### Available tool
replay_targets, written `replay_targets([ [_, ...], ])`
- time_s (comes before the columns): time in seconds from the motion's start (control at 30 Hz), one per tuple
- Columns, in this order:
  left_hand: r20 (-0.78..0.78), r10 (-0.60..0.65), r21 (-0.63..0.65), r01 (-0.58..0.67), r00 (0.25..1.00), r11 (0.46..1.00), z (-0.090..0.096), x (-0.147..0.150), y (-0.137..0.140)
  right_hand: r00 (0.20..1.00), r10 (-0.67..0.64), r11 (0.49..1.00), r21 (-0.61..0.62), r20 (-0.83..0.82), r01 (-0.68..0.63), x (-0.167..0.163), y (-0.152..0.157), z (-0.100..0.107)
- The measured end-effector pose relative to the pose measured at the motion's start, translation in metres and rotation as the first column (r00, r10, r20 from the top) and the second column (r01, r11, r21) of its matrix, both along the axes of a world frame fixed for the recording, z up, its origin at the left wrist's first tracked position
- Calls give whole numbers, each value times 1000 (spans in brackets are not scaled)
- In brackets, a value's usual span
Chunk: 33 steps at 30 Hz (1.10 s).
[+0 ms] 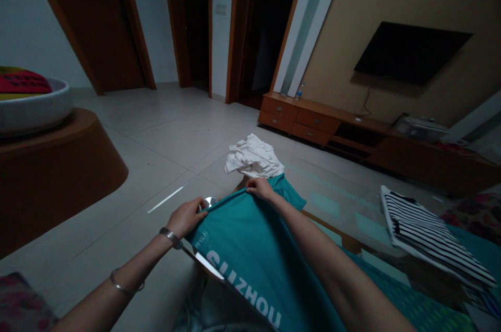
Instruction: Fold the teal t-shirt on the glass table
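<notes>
I see a teal cloth garment (pixel 252 238) with white lettering (pixel 254 298) at the glass-topped counter's (pixel 352 242) near-left edge, its long axis slanting from far left to near right. Fingers closed, the left hand (pixel 186 218) pinches its far-left corner, the right hand (pixel 260 188) its far edge.

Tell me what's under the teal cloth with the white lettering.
Under the teal cloth is a glass tabletop, with a shiny round disc showing past the cloth's edge by the left hand. Whatever else the cloth covers can't be seen.
</notes>
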<state>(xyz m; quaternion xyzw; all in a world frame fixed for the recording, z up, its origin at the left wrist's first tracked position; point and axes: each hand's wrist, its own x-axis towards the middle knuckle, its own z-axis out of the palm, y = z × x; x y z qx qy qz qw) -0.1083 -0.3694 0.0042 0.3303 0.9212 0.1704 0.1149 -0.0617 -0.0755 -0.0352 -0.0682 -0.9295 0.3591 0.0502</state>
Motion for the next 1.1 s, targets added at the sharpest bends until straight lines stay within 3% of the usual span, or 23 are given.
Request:
replay_targets([
  [0.1, -303, -81, -45, 71, 950, 996, 12, 14, 14, 998, -60, 998, 6, -21, 61, 1, 9, 9],
  [0.17, -380, -205, -44, 204, 902, 978, 17, 24, 33, 985, -172, 985, 15, -19, 172, 3, 24, 17],
  [0.3, -257, -386, 19, 404, 886, 915, 9, 36, 83, 929, -365, 930, 67, 54, 362, 19, 68, 29],
  [0.47, -204, -339, 16, 350, 918, 937, -20, 36, 124, 849, -497, 867, 148, 180, 476, 50, 94, 25],
  [0.77, -228, -304, 131, 339, 925, 932, -39, 31, 118, 850, -511, 860, 67, 132, 506, 43, 60, 3],
  [0.97, -191, -272, 245, 314, 943, 917, -42, 30, 117, 753, -657, 750, -66, 40, 658, 37, 81, 13],
  [1.1, -180, -261, 267, 302, 948, 915, -39, 30, 117, 715, -699, 710, -138, -16, 690, 42, 102, 12],
])
